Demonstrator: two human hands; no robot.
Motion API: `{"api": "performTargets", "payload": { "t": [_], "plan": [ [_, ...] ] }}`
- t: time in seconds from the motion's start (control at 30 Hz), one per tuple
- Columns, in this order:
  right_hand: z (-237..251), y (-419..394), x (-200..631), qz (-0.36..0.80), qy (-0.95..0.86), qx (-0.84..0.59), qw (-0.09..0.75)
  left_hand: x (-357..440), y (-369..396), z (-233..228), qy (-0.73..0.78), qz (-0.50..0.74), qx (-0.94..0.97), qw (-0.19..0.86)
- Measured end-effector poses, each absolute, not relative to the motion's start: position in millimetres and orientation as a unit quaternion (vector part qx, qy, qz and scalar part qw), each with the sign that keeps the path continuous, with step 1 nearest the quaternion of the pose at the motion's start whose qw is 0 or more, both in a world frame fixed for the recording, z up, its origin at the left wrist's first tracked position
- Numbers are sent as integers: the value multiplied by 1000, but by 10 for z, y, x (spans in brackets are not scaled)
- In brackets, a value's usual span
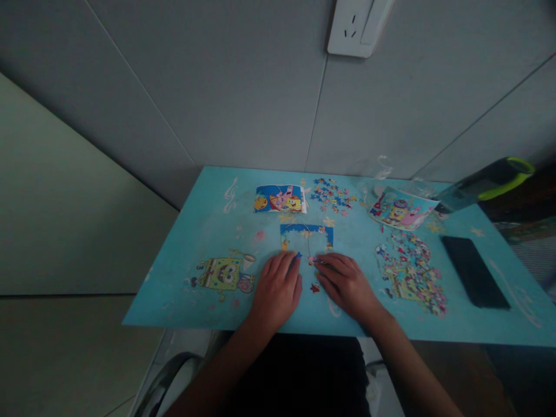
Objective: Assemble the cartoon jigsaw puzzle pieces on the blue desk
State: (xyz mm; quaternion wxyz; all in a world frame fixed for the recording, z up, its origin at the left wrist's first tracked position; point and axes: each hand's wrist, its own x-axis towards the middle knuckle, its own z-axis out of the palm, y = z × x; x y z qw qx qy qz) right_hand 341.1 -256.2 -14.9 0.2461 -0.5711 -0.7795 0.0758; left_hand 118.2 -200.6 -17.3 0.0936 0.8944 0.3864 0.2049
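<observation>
A partly joined jigsaw frame [306, 229] with a blue top edge and two short sides lies mid-table. My left hand [278, 286] rests at its lower left, fingers lying over the table; a small blue puzzle piece [298, 255] shows at the index fingertip. To the right, my right hand [345, 282] pinches a small puzzle piece [316, 260] between thumb and fingers, inside the lower part of the frame. Beside it lies a pinkish piece [311, 260]. A dark red loose piece [315, 287] is between the two hands, nearer the front edge.
Behind the frame are a cartoon picture card [281, 199] and a scatter of loose pieces [332, 196]. At right lie a larger heap of pieces [412, 269], a black phone [474, 272] and a picture card in clear plastic [402, 208]. A bottle [484, 184] stands at the back right.
</observation>
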Motion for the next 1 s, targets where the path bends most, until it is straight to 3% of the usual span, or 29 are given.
{"api": "performTargets", "payload": {
  "t": [0.6,1.0],
  "plan": [
    [-112,-2320,3209,73,-778,-582,226,1000,-1950,-216,362,204,903,107],
    [-283,-2090,3232,121,-750,-592,269,986,-1962,-224,362,206,902,114]
  ]
}}
